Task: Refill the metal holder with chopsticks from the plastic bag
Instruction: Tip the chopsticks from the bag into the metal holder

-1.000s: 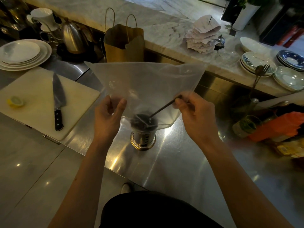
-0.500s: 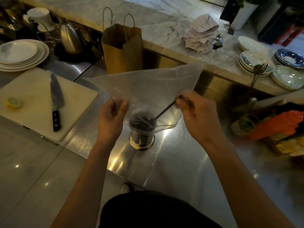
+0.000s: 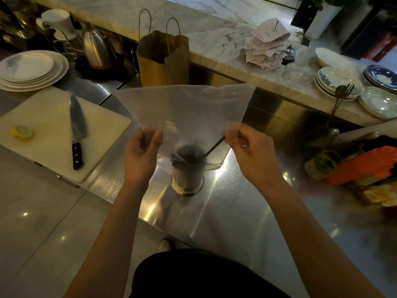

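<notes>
Steel counter (image 3: 236, 222): one metal holder (image 3: 187, 181) stands upright between both hands, filled with dark chopsticks (image 3: 188, 154). The clear bag (image 3: 189, 112) hangs mouth-down over it. Left hand (image 3: 140, 157) pinches the bag's left edge; right hand (image 3: 253, 153) is closed on the right edge and one slanting chopstick (image 3: 213, 146).

Restaurant kitchen: steel counter (image 3: 236, 222), stacked plates (image 3: 32, 70).

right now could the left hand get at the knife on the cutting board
Probably yes: the knife lies bare on the board with nothing between, but the left hand is pinching the plastic bag and must let go first.
</notes>
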### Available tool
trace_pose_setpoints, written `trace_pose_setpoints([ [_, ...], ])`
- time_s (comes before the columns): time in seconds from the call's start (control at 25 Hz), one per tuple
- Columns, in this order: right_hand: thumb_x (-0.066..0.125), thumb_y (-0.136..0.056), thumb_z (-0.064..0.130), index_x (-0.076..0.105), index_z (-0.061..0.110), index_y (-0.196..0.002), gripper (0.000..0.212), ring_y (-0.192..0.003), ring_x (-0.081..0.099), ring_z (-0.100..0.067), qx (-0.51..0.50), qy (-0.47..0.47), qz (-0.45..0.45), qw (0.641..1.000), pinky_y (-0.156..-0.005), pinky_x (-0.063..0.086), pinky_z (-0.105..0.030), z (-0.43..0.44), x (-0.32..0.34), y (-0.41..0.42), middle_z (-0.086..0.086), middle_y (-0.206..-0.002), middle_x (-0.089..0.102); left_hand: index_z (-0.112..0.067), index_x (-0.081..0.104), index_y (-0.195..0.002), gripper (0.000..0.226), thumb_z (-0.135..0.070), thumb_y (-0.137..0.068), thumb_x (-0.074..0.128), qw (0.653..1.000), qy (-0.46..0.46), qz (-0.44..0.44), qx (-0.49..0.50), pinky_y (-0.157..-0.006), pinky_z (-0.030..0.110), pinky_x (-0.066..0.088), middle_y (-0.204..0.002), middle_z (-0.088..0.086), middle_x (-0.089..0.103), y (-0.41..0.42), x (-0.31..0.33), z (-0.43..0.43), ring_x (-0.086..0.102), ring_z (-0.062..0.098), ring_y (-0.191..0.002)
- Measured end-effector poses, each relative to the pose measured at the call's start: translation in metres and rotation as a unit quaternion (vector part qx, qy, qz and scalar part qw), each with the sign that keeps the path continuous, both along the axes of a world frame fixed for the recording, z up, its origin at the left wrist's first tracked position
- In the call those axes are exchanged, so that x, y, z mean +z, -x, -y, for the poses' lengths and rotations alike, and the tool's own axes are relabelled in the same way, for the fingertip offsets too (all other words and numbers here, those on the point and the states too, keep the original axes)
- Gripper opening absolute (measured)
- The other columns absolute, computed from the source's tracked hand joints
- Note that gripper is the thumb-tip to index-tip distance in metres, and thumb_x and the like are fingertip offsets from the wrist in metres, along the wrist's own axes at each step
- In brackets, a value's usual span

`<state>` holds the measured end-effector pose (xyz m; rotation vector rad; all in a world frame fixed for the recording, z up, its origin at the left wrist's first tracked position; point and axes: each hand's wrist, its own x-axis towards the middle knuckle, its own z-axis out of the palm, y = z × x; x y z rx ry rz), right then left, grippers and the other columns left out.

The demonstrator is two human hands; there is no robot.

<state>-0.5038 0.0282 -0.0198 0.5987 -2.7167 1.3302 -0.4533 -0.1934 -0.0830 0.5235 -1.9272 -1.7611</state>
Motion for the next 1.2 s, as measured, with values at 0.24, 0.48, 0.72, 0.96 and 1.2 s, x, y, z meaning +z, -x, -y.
trace_pose_setpoints([
  [0.24, 0.046, -0.101, 0.028, 0.064, 0.019, -0.102, 0.02, -0.064, 0.057, 0.005, -0.02, 0.038, -0.034, 0.999, -0.058, 0.041, -0.004, 0.004, -0.002, -0.003, 0.018, -0.066, 0.055, -0.014, 0.063, -0.094, 0.005, -0.016, -0.095, 0.059, 1.0, -0.018, -0.012, -0.003, -0.071, 0.013, 0.049, -0.081, -0.004, 0.066, -0.002, 0.003, -0.002, 0.063, -0.001, -0.074],
  [0.48, 0.041, -0.101, 0.036, 0.063, 0.023, -0.107, 0.026, -0.085, 0.067, -0.017, -0.016, 0.08, 0.001, 0.997, -0.078, 0.059, -0.036, 0.016, -0.014, 0.001, -0.004, -0.091, 0.07, -0.005, 0.062, -0.096, 0.01, -0.014, -0.096, 0.058, 1.0, -0.009, -0.024, 0.013, -0.073, 0.015, 0.049, -0.079, -0.002, 0.065, -0.001, 0.004, 0.001, 0.061, -0.003, -0.072],
  [0.72, 0.04, -0.101, 0.033, 0.064, 0.016, -0.1, 0.029, -0.075, 0.065, -0.024, -0.026, 0.077, -0.003, 0.997, -0.071, 0.055, -0.048, 0.02, -0.015, -0.003, -0.011, -0.082, 0.067, -0.02, 0.063, -0.087, 0.011, -0.014, -0.096, 0.059, 1.0, -0.015, -0.01, 0.02, -0.074, 0.017, 0.049, -0.081, -0.002, 0.066, -0.005, 0.001, 0.001, 0.063, -0.001, -0.073],
  [0.96, 0.039, -0.101, 0.034, 0.064, 0.016, -0.106, 0.031, -0.083, 0.066, -0.034, -0.015, 0.117, -0.033, 0.993, -0.073, 0.054, -0.052, 0.018, 0.02, -0.006, -0.017, -0.09, 0.068, -0.006, 0.06, -0.091, 0.007, -0.009, -0.096, 0.056, 0.997, -0.034, -0.062, 0.014, -0.073, 0.014, 0.048, -0.08, 0.001, 0.063, 0.0, 0.018, -0.002, 0.061, -0.001, -0.073],
  [1.2, 0.04, -0.103, 0.03, 0.063, 0.021, -0.109, 0.025, -0.097, 0.069, -0.014, -0.038, 0.181, 0.021, 0.982, -0.085, 0.058, -0.041, 0.013, 0.017, 0.006, 0.004, -0.104, 0.07, -0.013, 0.052, -0.114, 0.024, -0.028, -0.096, 0.058, 0.998, -0.006, -0.047, 0.039, -0.079, 0.017, 0.049, -0.101, -0.003, 0.061, 0.005, 0.02, -0.006, 0.06, -0.002, -0.088],
])
